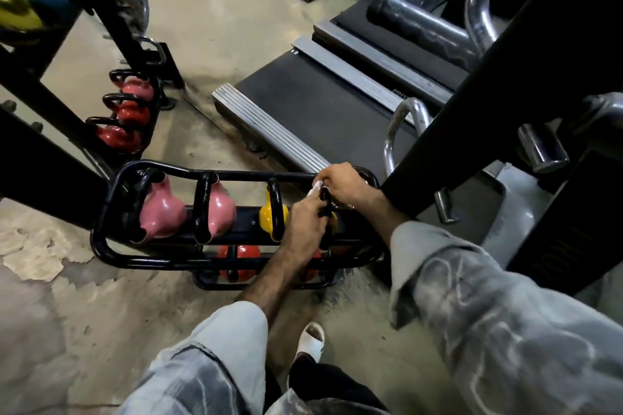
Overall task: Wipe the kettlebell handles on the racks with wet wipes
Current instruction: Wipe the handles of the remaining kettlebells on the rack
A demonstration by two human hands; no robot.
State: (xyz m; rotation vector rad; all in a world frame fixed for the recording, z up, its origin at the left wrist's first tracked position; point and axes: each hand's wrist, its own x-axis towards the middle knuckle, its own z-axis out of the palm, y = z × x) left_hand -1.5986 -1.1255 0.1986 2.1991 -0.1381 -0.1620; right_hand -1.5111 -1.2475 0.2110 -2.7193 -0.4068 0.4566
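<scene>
A low black tubular rack (111, 256) holds two pink kettlebells (161, 212), a yellow kettlebell (269, 212) and, at its right end, another yellow kettlebell (333, 220) mostly hidden by my hands. My left hand (305, 222) grips that kettlebell's black handle (324, 202) from the near side. My right hand (340, 184) presses a white wet wipe (315, 190) against the top of the same handle. Red kettlebells (239, 259) sit on the rack's lower tier.
A second rack at the left carries pink and red kettlebells (129, 111). A treadmill deck (320, 104) lies just behind the rack. A thick black machine post (472, 111) rises at the right, close to my right forearm. My sandalled foot (312, 342) stands on cracked concrete floor.
</scene>
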